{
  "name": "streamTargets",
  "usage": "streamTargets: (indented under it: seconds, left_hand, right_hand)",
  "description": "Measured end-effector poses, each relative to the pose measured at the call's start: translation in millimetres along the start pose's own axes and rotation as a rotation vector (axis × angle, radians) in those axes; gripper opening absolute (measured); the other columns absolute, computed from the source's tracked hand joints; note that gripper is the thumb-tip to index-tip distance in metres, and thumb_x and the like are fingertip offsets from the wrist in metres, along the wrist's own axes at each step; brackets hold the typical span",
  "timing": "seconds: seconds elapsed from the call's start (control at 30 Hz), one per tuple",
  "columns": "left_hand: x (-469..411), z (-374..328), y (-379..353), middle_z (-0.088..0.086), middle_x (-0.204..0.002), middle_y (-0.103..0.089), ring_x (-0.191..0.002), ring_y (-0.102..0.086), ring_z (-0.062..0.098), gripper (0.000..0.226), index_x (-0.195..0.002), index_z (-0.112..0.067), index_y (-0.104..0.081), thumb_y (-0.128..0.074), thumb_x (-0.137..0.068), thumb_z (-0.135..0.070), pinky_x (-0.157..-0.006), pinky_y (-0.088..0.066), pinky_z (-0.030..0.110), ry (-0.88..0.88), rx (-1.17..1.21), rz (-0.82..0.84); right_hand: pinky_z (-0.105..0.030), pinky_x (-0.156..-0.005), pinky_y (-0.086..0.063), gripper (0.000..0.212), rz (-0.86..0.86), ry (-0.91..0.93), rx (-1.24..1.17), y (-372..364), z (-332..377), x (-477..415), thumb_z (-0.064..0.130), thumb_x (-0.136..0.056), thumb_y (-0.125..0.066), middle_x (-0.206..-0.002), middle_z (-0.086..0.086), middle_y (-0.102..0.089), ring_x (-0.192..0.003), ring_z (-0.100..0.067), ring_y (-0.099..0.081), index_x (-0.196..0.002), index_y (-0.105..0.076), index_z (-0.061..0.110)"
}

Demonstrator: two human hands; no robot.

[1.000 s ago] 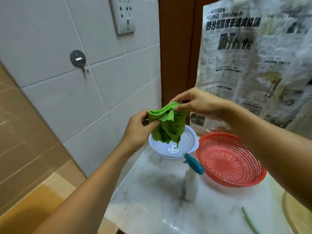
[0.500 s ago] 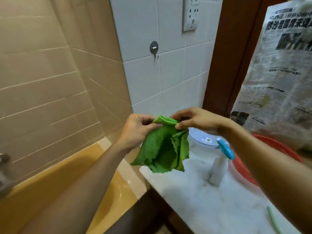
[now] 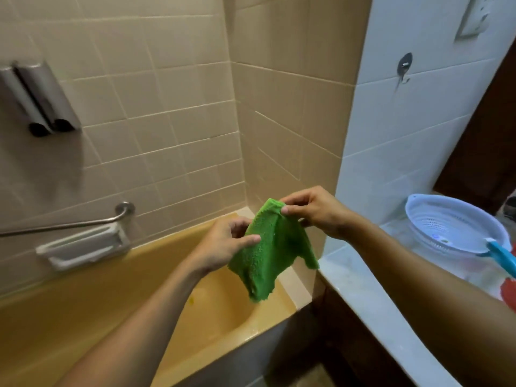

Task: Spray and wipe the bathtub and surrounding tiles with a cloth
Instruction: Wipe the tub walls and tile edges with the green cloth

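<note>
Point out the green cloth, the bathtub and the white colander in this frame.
green cloth (image 3: 265, 255): head view, middle of the hanging fabric.
bathtub (image 3: 92, 300): head view, bare yellow far rim.
white colander (image 3: 435, 208): head view, its rim on the counter.

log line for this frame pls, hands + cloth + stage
stage: pre-wipe | left hand: holds green cloth | right hand: pinches cloth top | cloth: hanging over yellow bathtub | spray bottle: on counter, untouched

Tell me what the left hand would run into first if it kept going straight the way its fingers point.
The left hand points right and slightly up, so it would first press into the green cloth it already pinches, then probably the right hand; depth is uncertain.
</note>
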State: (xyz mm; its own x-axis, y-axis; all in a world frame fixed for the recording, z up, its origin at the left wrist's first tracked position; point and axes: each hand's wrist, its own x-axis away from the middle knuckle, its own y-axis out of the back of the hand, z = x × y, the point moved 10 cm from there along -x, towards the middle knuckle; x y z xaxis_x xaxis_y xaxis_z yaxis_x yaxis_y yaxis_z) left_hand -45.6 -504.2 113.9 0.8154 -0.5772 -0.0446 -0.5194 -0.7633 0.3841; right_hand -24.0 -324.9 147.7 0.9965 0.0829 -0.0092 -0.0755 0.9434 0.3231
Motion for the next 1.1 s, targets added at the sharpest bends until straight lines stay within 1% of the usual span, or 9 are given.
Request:
streamTargets:
  seconds: [0.17, 0.3, 0.43, 0.6, 0.73, 0.87, 0.97, 1.03, 1.1]
  left_hand:
    - [26.2, 65.5, 51.7, 0.004, -0.099, -0.078, -0.091, -0.071, 0.016, 0.011, -0.100, -0.018, -0.074, -0.072, -0.093, -0.009, -0.085, -0.057, 0.037, 0.034, -0.036, -0.033]
    - [30.6, 83.9, 91.1, 0.011, -0.093, -0.075, -0.089, -0.070, 0.034, 0.004, -0.095, -0.014, -0.074, -0.072, -0.094, -0.010, -0.083, -0.056, 0.049, -0.007, -0.125, -0.179]
    - [24.4, 98.8, 103.7, -0.001, -0.091, -0.074, -0.088, -0.069, 0.020, 0.006, -0.093, -0.017, -0.076, -0.072, -0.093, -0.012, -0.082, -0.057, 0.045, -0.043, -0.238, -0.210]
    - [6.3, 144.2, 104.4, -0.015, -0.090, -0.075, -0.086, -0.071, 0.008, 0.012, -0.092, -0.032, -0.077, -0.076, -0.091, -0.020, -0.083, -0.059, 0.044, 0.040, -0.277, -0.201]
    - [-13.4, 177.3, 94.4, -0.022, -0.088, -0.073, -0.085, -0.067, -0.001, 0.020, -0.086, -0.042, -0.073, -0.076, -0.091, -0.023, -0.081, -0.057, 0.035, 0.105, -0.326, -0.181]
    - [-32.4, 231.7, 97.2, -0.013, -0.095, -0.074, -0.086, -0.064, 0.003, 0.011, -0.098, -0.027, -0.080, -0.073, -0.093, -0.021, -0.079, -0.050, 0.027, 0.214, -0.420, -0.174]
    - [-36.6, 288.8, 94.9, -0.003, -0.099, -0.075, -0.091, -0.065, 0.013, 0.013, -0.101, -0.020, -0.081, -0.073, -0.092, -0.015, -0.077, -0.042, 0.024, 0.285, -0.484, -0.147]
    - [-33.4, 331.5, 83.4, -0.002, -0.097, -0.074, -0.089, -0.065, 0.015, 0.014, -0.102, -0.020, -0.081, -0.073, -0.092, -0.013, -0.077, -0.046, 0.027, 0.329, -0.506, -0.108]
    - [-25.4, 375.5, 68.9, -0.003, -0.095, -0.073, -0.087, -0.065, 0.016, 0.015, -0.102, -0.021, -0.081, -0.074, -0.091, -0.014, -0.079, -0.052, 0.033, 0.374, -0.505, -0.089]
  right_hand:
    - [-0.037, -0.079, -0.062, 0.020, 0.038, -0.025, -0.075, -42.6, 5.0, -19.5, 0.012, -0.096, -0.065, -0.102, -0.012, -0.077, -0.091, -0.021, -0.073, -0.112, -0.076, 0.011]
    - [-0.034, -0.076, -0.061, 0.019, 0.009, -0.089, -0.085, -60.1, -19.9, -26.1, 0.010, -0.096, -0.064, -0.102, -0.011, -0.077, -0.091, -0.021, -0.073, -0.110, -0.077, 0.013]
    - [-0.037, -0.080, -0.062, 0.020, -0.027, -0.170, -0.123, -78.3, -55.9, -35.5, 0.006, -0.095, -0.065, -0.104, -0.011, -0.077, -0.097, -0.025, -0.072, -0.111, -0.076, 0.011]
    - [-0.040, -0.092, -0.058, 0.030, 0.014, -0.235, -0.181, -104.8, -101.3, -69.3, 0.008, -0.092, -0.071, -0.117, -0.011, -0.072, -0.107, -0.022, -0.069, -0.121, -0.072, 0.014]
    - [-0.039, -0.095, -0.058, 0.026, 0.083, -0.255, 0.036, -130.6, -152.8, -109.3, 0.007, -0.088, -0.076, -0.109, -0.004, -0.075, -0.106, -0.022, -0.070, -0.111, -0.077, 0.017]
    - [-0.039, -0.091, -0.059, 0.019, 0.146, -0.261, 0.206, -154.8, -213.2, -157.5, 0.009, -0.085, -0.079, -0.089, 0.006, -0.078, -0.086, -0.010, -0.072, -0.088, -0.081, 0.027]
    - [-0.032, -0.093, -0.057, 0.015, 0.228, -0.236, 0.312, -183.0, -252.8, -192.2, 0.010, -0.086, -0.078, -0.095, 0.007, -0.076, -0.090, -0.009, -0.069, -0.096, -0.081, 0.020]
    - [-0.030, -0.093, -0.055, 0.015, 0.308, -0.212, 0.374, -207.2, -284.3, -206.5, 0.007, -0.087, -0.076, -0.099, 0.004, -0.075, -0.092, -0.011, -0.068, -0.100, -0.081, 0.015]
    - [-0.022, -0.087, -0.054, 0.016, 0.399, -0.165, 0.458, -232.2, -317.8, -212.0, 0.006, -0.088, -0.075, -0.101, 0.003, -0.076, -0.088, -0.009, -0.065, -0.100, -0.081, 0.015]
